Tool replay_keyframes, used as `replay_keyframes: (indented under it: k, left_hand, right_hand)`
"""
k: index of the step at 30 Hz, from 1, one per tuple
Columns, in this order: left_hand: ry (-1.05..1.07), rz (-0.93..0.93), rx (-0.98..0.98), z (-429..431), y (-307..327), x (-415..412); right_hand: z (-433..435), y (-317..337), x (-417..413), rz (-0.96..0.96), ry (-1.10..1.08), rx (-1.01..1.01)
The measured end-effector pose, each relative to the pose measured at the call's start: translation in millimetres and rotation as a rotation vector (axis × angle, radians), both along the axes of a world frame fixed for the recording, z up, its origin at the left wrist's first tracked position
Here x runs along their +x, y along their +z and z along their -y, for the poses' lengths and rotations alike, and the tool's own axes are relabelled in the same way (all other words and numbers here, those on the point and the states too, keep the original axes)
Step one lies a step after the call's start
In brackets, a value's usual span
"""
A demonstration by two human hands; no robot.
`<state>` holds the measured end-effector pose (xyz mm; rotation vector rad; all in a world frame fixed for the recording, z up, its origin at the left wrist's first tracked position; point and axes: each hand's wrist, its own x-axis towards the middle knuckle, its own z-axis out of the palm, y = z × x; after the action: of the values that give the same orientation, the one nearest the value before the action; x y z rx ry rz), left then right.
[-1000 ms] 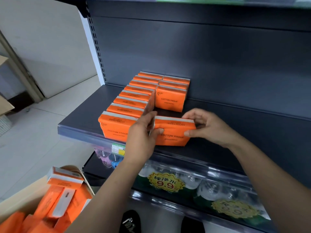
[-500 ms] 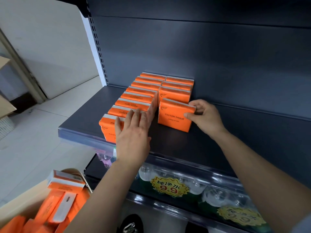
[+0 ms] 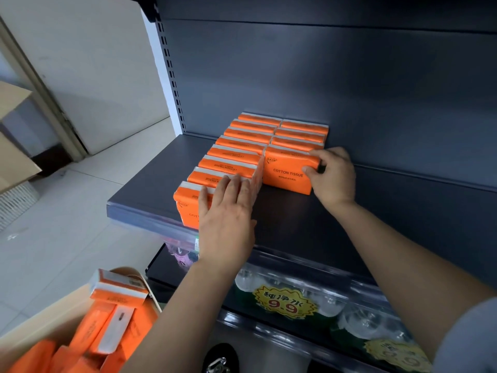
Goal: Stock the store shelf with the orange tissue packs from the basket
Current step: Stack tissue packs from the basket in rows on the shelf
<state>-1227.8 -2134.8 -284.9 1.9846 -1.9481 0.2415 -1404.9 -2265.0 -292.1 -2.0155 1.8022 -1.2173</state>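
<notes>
Two rows of upright orange tissue packs stand on the dark shelf (image 3: 150, 181). My right hand (image 3: 332, 176) pinches the right end of the front pack (image 3: 286, 173) of the right row, which sits against the packs behind it. The longer left row (image 3: 236, 154) reaches the shelf's front edge. My left hand (image 3: 227, 214) lies flat, fingers straight, on the front packs of that row. More orange packs (image 3: 107, 316) lie loose in the basket (image 3: 53, 310) at the bottom left.
The shelf's right half is bare, with the back panel (image 3: 349, 90) behind it. Below it, a lower shelf holds bottled water (image 3: 309, 292) with yellow 9.9 price tags. Pale floor tiles and cardboard boxes (image 3: 13, 146) are on the left.
My right hand has pushed the front pack back from the shelf's front until it meets the right row. My left hand left that pack and now rests flat on the left row.
</notes>
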Motion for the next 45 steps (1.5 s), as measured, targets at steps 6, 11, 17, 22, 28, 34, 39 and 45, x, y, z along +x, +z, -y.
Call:
replay_keyframes:
  k: [6, 11, 17, 22, 28, 34, 39, 45]
  left_hand:
    - [0.009, -0.004, -0.011, 0, -1, -1]
    - [-0.004, 0.019, 0.019, -1, 5, 1]
    - [-0.077, 0.090, -0.071, -35, 14, 27]
    - [-0.048, 0.122, -0.043, -83, -4, 75]
    - [0.050, 0.136, 0.052, -145, -42, 130]
    - [0.182, 0.139, 0.167, -203, -87, 188]
    - [0.299, 0.078, 0.335, -238, -131, 223]
    - [0.377, -0.009, 0.688, -273, -166, 249]
  right_hand:
    - [-9, 6, 4, -0.089, -0.069, 0.031]
    - [-49, 15, 9, -0.168, -0.056, -0.057]
    - [-121, 15, 33, -0.289, 0.114, -0.103]
    - [-178, 4, 71, -0.434, 0.311, 0.009]
    - [-224, -17, 128, -0.615, 0.440, 0.182]
    - [-240, -24, 176, -0.796, 0.553, 0.297]
    - [-252, -49, 216, -0.790, 0.655, 0.333]
    - [-268, -90, 237, -0.838, 0.734, 0.425]
